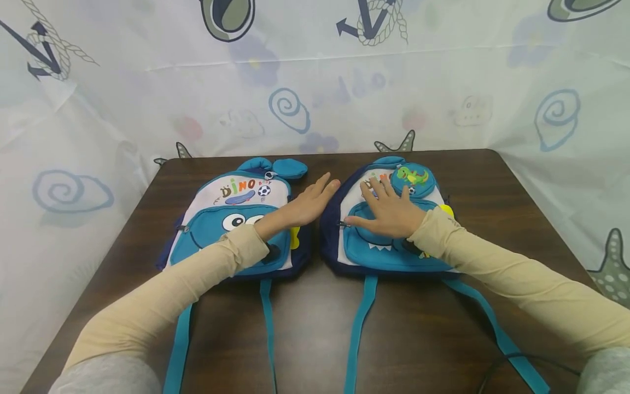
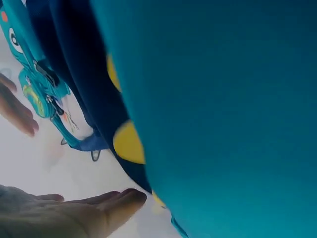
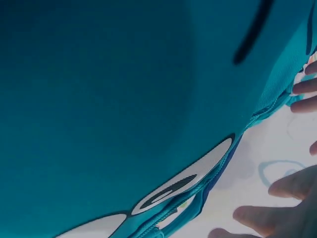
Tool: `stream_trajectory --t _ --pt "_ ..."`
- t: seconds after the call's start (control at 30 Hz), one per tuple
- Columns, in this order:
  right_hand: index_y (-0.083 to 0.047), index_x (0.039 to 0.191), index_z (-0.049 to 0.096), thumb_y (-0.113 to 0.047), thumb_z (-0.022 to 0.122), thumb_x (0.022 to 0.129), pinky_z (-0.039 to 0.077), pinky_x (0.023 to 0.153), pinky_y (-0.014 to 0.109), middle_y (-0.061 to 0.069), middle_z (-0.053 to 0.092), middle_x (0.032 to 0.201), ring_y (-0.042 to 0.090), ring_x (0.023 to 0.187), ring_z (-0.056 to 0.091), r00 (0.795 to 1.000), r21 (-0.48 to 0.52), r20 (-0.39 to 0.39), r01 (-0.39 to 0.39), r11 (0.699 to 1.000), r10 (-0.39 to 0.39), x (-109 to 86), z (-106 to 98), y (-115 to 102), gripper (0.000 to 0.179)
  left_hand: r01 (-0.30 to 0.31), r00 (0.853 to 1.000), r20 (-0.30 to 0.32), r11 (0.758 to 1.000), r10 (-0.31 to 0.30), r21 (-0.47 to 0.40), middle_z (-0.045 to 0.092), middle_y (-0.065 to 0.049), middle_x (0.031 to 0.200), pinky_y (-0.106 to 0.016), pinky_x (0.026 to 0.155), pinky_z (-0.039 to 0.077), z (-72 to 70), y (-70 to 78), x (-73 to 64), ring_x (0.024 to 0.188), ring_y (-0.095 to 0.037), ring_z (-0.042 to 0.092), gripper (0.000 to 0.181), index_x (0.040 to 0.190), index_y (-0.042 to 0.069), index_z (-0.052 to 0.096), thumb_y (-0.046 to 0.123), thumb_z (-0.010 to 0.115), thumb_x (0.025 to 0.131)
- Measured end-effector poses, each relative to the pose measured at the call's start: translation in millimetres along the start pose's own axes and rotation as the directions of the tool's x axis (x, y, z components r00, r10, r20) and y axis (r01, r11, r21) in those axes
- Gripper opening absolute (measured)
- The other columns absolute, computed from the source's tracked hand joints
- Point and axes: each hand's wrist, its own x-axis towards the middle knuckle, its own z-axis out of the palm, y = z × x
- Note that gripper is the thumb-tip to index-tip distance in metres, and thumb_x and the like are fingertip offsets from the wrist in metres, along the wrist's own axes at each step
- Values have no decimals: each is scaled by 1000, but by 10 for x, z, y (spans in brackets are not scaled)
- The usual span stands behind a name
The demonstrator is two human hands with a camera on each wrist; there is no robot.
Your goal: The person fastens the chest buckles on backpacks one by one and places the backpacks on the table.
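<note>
Under the right hand, one backpack is showing teal, white, navy; by the left hand, another is matching, cartoon-eyed.

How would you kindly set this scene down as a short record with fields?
Surface: dark table
Items: left backpack and right backpack, lying side by side
Colours: teal, white and navy
Left hand: fingers extended, at the gap between the backpacks
Right hand: fingers spread over the right backpack's front; contact unclear
Straps: teal, trailing toward the near side
Backdrop: pale printed cloth
</note>
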Motion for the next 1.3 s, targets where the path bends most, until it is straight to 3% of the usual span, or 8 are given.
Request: stream_trajectory --t 0.4,0.63,0.73,0.83,0.97,1.1,1.23,1.3 --pt "-8 161 9 -73 35 95 4 109 80 22 3 167 48 152 2 985 75 154 -85 994 72 -44 31 -70 96 118 981 176 963 -76 -242 -13 1 169 -65 120 11 168 149 -28 156 -32 -2 86 161 21 -8 75 9 97" --pt "-10 161 11 -80 33 91 6 108 82 22 4 167 48 152 2 973 50 212 -105 993 92 -130 45 -124 102 206 976 145 901 -162 -383 -13 0 169 -60 123 0 303 131 -76 156 -28 -8 84 161 20 -10 72 13 99" --pt "-11 161 12 -81 32 89 6 108 82 21 2 167 49 152 0 969 43 226 -113 993 101 -165 87 -153 103 264 964 135 820 -227 -507 -9 0 169 -58 123 -3 329 149 -98 156 -27 -8 83 162 23 -5 72 14 98" --pt "-12 161 11 -83 30 88 7 107 83 21 1 167 50 151 0 965 44 234 -129 991 115 -193 133 -176 104 310 945 130 696 -300 -648 -1 -2 170 -56 124 -1 336 194 -113 156 -27 -1 81 162 24 3 72 16 98" --pt "-12 161 13 -85 30 87 7 107 83 21 0 167 51 151 -1 958 45 257 -145 988 129 -187 152 -204 105 356 899 132 518 -419 -778 8 -4 169 -53 125 5 317 240 -117 155 -28 9 79 162 21 11 68 24 100" --pt "-15 161 11 -91 27 82 5 109 82 19 -3 167 49 152 -6 937 42 313 -180 983 158 -109 186 -196 111 378 851 161 370 -500 -848 21 -8 165 -54 124 14 276 249 -82 150 -30 23 76 160 15 18 61 32 102" --pt "-16 162 7 -93 23 80 1 109 81 17 -8 167 48 151 -12 917 56 356 -214 975 181 -48 232 -172 114 385 837 230 238 -496 -892 32 -10 161 -48 123 23 272 234 -34 145 -29 34 66 158 15 24 51 38 104" --pt "-16 162 7 -92 22 82 1 108 82 17 -10 167 48 151 -12 913 72 365 -221 973 181 -63 220 -177 111 378 838 241 202 -489 -904 37 -11 158 -44 122 27 288 210 -26 141 -28 39 59 155 15 29 44 40 105"
